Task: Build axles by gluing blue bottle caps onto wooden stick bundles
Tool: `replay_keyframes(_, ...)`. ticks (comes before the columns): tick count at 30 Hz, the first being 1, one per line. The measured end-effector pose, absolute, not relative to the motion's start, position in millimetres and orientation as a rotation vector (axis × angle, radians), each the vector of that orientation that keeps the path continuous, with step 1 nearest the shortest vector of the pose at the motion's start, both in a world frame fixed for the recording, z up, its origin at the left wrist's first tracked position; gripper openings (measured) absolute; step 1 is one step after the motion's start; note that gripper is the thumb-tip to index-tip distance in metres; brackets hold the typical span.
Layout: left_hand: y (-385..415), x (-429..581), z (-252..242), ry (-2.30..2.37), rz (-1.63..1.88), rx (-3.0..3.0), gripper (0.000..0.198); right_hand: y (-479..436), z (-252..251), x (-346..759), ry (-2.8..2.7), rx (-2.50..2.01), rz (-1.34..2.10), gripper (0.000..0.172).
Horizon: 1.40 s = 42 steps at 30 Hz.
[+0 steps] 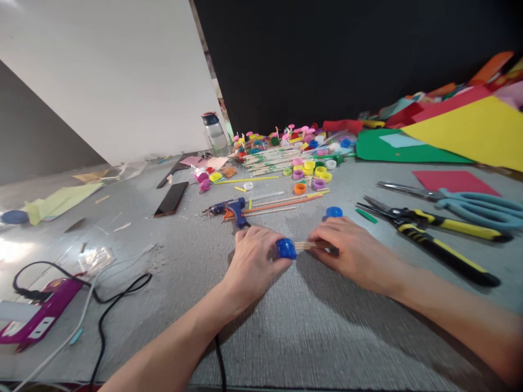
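My left hand [255,258] is closed, thumb and fingers pinching a blue bottle cap [286,249] just above the table. Thin wooden sticks [303,246] run from the cap's right side into my right hand [349,247], whose fingers are closed round them. Their right end is mostly hidden by that hand. Just beyond my right fingers lies another blue cap [334,212]. A blue hot glue gun [233,209] rests on its side behind my left hand.
Black-and-yellow pliers [443,256] and blue-handled scissors [478,207] lie at right. Behind are loose coloured caps [309,165], wrapped sticks [265,161] and a water bottle [214,133]. A phone [171,199], a purple power strip [41,313] and a black cable [102,321] lie left.
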<state>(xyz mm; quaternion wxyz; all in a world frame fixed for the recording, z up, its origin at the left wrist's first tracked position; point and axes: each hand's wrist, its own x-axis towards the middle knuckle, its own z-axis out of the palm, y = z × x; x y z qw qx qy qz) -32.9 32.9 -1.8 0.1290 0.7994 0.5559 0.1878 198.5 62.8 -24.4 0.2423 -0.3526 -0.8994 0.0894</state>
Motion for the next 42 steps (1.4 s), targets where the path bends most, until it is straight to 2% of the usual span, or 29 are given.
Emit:
replay_keyframes(15,35.3,-35.6,-6.1,1.608,0.576,2.324,0.022,63.4,-27.0,199.5,-2.428,-0.934,0.283,0.007)
replay_keyframes(28,36.0,-38.5,-8.1,1.54,0.631,2.337,0.017,67.9,-27.2,199.0,-2.461,-0.906,0.341,0.008)
replay_keyframes(33,35.9,-37.9,-9.4,1.55,0.633,2.331,0.024,67.6,-28.4,199.8,-2.453,-0.879,0.341,0.009)
replay_keyframes(42,36.5,-37.0,-9.6,1.555,0.627,2.317,0.024,70.7,-30.4,199.0,-2.452,-0.867,0.34,0.012)
